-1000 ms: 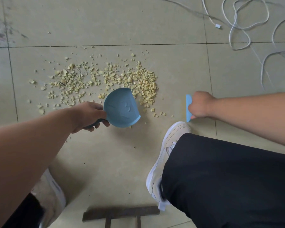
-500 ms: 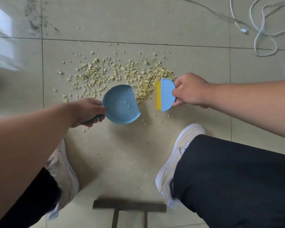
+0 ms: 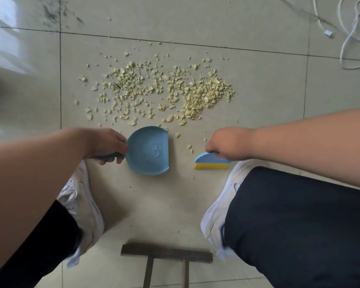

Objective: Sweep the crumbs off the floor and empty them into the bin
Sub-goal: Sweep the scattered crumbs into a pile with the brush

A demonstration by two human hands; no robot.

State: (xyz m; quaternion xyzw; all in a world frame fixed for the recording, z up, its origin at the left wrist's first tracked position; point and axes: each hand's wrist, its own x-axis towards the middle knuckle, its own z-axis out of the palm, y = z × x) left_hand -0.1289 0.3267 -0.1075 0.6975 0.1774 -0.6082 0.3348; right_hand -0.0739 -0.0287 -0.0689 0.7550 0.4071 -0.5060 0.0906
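Note:
Pale yellow crumbs lie scattered across a beige floor tile, densest at the right of the patch. My left hand grips the dark handle of a small blue dustpan, which sits on the floor just below the crumbs with its straight open edge facing right. My right hand grips a small blue brush with yellow bristles pointing toward me, set down to the right of the pan. A few loose crumbs lie between pan and brush. No bin is in view.
My two white shoes and dark trouser legs flank the lower floor. A wooden stool frame sits at the bottom centre. White cables lie at the top right.
The brush has come away from the right edge of the crumb pile, down toward me, and turned so its bristles face me. The dustpan has drawn back a little below the crumbs.

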